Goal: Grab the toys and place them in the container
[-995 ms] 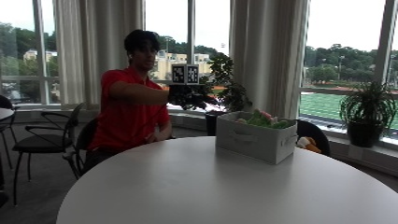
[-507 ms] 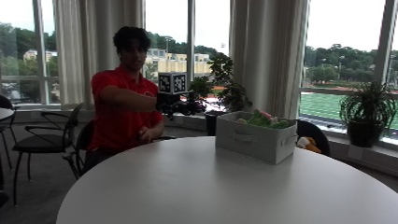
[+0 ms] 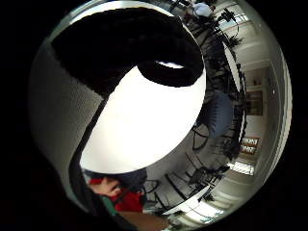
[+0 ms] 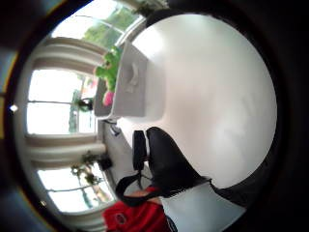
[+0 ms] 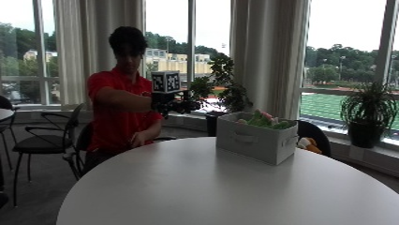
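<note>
The gloved right hand (image 5: 167, 102) hangs in the air at chest height, above the near edge of the round white table (image 5: 205, 197), well apart from the container (image 5: 255, 142); whether its fingers are straight or curled cannot be told. The bare hand (image 5: 138, 138) rests low at the table edge. The grey fabric container stands on the table, with a green plush toy (image 4: 110, 65) and other toys lying inside it.
</note>
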`<action>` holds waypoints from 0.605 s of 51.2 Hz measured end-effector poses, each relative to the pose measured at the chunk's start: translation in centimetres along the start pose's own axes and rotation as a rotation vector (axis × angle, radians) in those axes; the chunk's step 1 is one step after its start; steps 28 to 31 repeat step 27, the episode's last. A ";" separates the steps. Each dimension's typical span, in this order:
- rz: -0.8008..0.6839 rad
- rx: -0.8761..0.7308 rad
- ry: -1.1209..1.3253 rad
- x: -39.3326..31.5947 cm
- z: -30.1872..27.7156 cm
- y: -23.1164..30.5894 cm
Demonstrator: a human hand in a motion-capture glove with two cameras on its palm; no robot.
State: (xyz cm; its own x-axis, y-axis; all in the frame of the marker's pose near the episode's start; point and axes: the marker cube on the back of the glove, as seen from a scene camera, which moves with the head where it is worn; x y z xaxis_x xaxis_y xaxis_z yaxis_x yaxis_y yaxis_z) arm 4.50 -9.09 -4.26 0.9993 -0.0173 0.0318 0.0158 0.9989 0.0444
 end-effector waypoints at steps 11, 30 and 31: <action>-0.041 -0.007 0.008 -2.6 1.6 0.2; -0.070 -0.010 0.030 -4.4 2.4 1.0; -0.070 -0.010 0.030 -4.4 2.4 1.0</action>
